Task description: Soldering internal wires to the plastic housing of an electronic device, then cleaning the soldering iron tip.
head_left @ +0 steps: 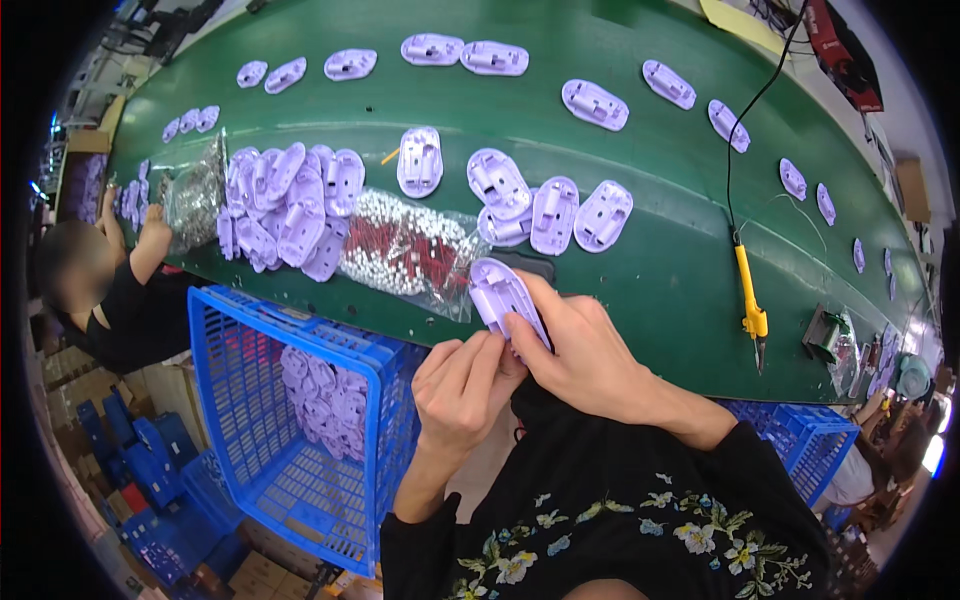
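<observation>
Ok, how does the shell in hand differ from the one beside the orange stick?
The held purple shell is tilted in the right hand, left hand at its lower end; the benchtop shell lies flat, untouched. The held purple shell is partly covered, while the benchtop shell shows whole. Both are purple, with rounded ends.

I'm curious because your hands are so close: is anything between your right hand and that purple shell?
Nothing visible: the right hand grips the purple plastic shell directly. The left hand is at its near end. The clear bag of red-and-white pieces lies off left.
</observation>
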{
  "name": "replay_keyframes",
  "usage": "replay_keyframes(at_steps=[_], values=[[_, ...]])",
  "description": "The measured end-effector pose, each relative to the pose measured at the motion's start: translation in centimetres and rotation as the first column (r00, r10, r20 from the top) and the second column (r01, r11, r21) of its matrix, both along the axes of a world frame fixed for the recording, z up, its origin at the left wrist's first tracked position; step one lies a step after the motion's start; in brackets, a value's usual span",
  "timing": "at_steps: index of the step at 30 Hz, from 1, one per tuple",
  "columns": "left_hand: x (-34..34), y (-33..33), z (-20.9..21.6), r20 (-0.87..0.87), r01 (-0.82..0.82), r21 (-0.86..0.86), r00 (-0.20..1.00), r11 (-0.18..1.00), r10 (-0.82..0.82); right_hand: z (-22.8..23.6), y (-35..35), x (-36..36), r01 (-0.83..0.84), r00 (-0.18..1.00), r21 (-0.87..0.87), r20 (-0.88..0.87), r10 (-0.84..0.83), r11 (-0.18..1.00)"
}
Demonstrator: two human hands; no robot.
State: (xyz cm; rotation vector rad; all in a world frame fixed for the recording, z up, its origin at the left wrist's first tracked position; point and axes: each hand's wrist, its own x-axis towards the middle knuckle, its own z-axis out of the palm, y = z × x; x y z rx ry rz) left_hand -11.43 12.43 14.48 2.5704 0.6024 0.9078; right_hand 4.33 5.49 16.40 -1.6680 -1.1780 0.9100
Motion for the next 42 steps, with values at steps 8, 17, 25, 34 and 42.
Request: replay_keyframes(at_steps=[8, 17, 25, 34, 42], values=[[0.9, 0.6, 1.4, 0.046, 0.034, -0.026, 0.998, 0.999, -0.033, 1.7, 0.1, 0.3, 0.032, 0.998, -0.053, -0.055, -0.035, 0.998], [0.6, -0.1, 2.2, -0.038, 0.028, -0.07, 0.999, 0.997, -0.03, 1.9, -1.0, -0.3, 0.072, 0.994, 0.029, 0.077, -0.074, 0.997], [1.4, -0.1, 2.2, -0.008, -0.058, -0.133, 0.998, 0.989, 0.057, 1.6, -0.2, 1.2, 0.077, 0.996, 0.042, 0.045, -0.079, 0.996], [1.1, 1.1, -1.1, 0.183, -0.53, -0.077, 0.825, 0.845, 0.534, -1.0, 9.3, 9.4, 0.058, 0.99, 0.12, 0.122, -0.072, 0.991], [-2.1, -1.0, -10.8, 0.012, -0.706, -0.14, 0.7, 0.694, 0.714, -4.2, 29.6, 31.5, 0.011, 0.996, -0.337, -0.083, -0.041, 0.942]])
